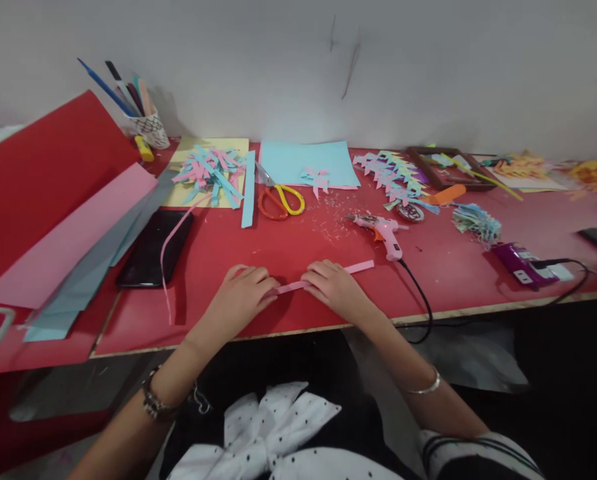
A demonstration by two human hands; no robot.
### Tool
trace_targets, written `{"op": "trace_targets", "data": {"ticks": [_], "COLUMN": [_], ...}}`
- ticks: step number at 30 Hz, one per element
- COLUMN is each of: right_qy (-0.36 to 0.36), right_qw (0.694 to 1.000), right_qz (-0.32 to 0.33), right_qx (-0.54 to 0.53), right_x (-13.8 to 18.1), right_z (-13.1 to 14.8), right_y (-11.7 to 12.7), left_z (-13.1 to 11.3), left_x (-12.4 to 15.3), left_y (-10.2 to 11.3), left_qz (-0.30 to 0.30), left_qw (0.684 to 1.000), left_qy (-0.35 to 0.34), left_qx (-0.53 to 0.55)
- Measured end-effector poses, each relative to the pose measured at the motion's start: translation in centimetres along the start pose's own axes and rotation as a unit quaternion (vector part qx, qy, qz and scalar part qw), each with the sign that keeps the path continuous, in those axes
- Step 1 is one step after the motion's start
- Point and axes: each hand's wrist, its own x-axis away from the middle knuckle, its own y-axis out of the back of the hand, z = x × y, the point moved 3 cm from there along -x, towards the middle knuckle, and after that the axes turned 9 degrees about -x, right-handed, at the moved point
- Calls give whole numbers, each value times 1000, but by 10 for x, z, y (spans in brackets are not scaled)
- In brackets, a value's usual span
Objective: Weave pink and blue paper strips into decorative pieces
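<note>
Between my hands a narrow pink paper strip (292,287) lies along the front of the red table. My left hand (245,293) has its fingers closed on the strip's left end. The fingers of my right hand (332,285) are closed over the strip further along, and its free end sticks out to the right. A pink hot glue gun (384,231) rests to the right of my right hand, with a black cord. Beyond my hands lie scissors (281,200) with red and yellow handles. A thin curled pink strip (166,250) hangs over a black phone (153,250) at left.
Pink and blue folded strips (213,167) are heaped on yellow paper at the back. A small folded piece (318,179) sits on blue sheets (303,157). Woven paper chains (391,175), a brown frame (448,167) and a purple power box (522,265) stand right; a pen cup (151,128) stands left.
</note>
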Motion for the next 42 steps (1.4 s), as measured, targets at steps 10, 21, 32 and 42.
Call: {"op": "trace_targets", "data": {"ticks": [10,21,32,42], "right_qy": [123,92,11,-52], "right_qw": [979,990,998,979], "right_qz": [-108,-85,11,35], "right_qx": [121,70,-67,-194], "right_x": [-5,-27,-40,-29], "right_z": [13,25,30,0], "right_y": [8,33,39,50], "left_z": [15,15,14,31], "left_x": [-12,-9,-8,5], "left_y": [5,28,34,36], "left_qz": [33,39,101,172], "left_qw": [970,957,931,904], "left_qy": [58,60,50,65], "left_qx": [234,283,347,387]}}
